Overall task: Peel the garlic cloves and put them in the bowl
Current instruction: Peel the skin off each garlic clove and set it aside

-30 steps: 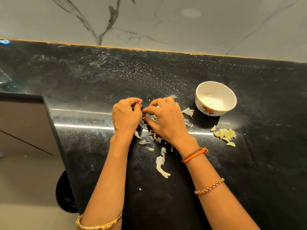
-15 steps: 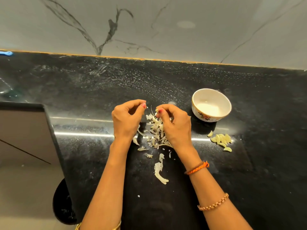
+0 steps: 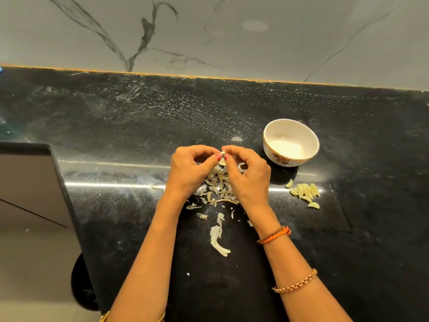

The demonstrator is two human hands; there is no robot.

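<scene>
Garlic clove [image 3: 223,153]: pinched btwn both hands' fingertips, held above the peel pile [image 3: 217,185].
L hand [image 3: 191,169]: fingers curled, thumb + forefinger nipping clove.
R hand [image 3: 247,176]: same pinch from other side.
Bowl [image 3: 290,142]: white, on black counter [image 3: 139,126], right of hands.
Peeled cloves [image 3: 304,194]: heap on counter, just below bowl.

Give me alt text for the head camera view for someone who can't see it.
Left hand and right hand pinch a garlic cloves over a pile of skins on a black counter. Peeled cloves lie beside a white bowl.
</scene>
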